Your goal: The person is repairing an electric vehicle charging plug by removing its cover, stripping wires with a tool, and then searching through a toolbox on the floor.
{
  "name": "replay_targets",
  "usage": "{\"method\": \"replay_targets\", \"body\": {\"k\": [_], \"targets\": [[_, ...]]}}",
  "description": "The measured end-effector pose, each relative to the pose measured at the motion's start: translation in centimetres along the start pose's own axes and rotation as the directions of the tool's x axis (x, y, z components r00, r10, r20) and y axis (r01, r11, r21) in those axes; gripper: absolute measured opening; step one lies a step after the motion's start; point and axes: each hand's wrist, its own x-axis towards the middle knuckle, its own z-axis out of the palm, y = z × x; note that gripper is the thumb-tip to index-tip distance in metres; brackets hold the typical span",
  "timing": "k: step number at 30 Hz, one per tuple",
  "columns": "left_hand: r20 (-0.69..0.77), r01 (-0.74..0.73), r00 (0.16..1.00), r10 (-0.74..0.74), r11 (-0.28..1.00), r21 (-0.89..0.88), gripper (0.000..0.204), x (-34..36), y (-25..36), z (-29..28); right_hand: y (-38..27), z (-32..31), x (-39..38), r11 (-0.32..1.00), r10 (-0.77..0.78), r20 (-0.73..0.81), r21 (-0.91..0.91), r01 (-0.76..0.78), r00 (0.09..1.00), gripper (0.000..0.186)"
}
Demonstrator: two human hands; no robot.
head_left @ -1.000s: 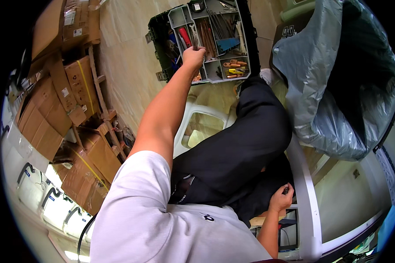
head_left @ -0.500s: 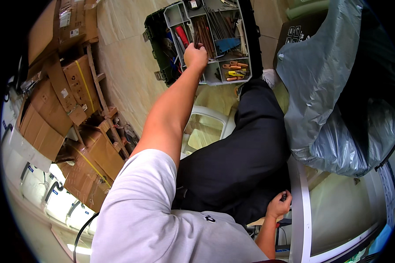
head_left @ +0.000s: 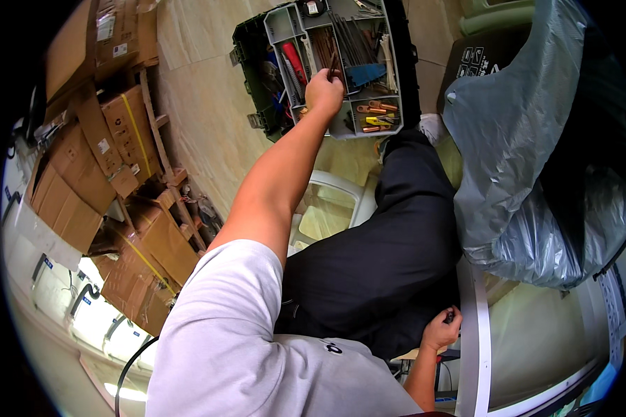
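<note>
My left hand (head_left: 325, 93) reaches over an open toolbox (head_left: 400, 83) on the floor, its fingers pinched around a thin dark brown rod. Beside it in the grey divided tray lie brown rods (head_left: 323, 46), a red-handled tool (head_left: 293, 60) and dark grey rods (head_left: 351, 40). A blue piece (head_left: 366, 74) and white cable ties (head_left: 387, 64) are further right; copper cable lugs (head_left: 376, 108) fill a nearer compartment. Low on the right, my right hand (head_left: 441, 329) is closed beside my leg around a small dark object, mostly hidden by the fingers.
Cardboard boxes (head_left: 129, 128) are stacked along the left, by a wooden frame (head_left: 148, 125). A large grey plastic bag (head_left: 508, 132) hangs at the right over a white frame (head_left: 476, 333). A white plastic stool (head_left: 362, 201) stands near my dark-trousered leg.
My left hand has shifted slightly to the right over the tray, toward the brown rods. My right hand stays closed in about the same place. The view has moved a little.
</note>
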Motion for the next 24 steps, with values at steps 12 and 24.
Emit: {"method": "replay_targets", "body": {"k": [12, 24], "targets": [[-0.302, 0.191, 0.889, -0.345, 0.877, -0.441, 0.018, -0.6, -3.1, -0.9, -0.1, -0.1, 0.0, 1.0, 0.009, 0.013, -0.01, -0.009, 1.0, 0.015], [0.032, -0.152, 0.987, 0.154, 0.987, -0.058, 0.034, -2.5, -0.4, -1.4, -0.1, 0.1, 0.1, 1.0, 0.007, -0.002, 0.019, -0.007, 1.0, 0.015]]}}
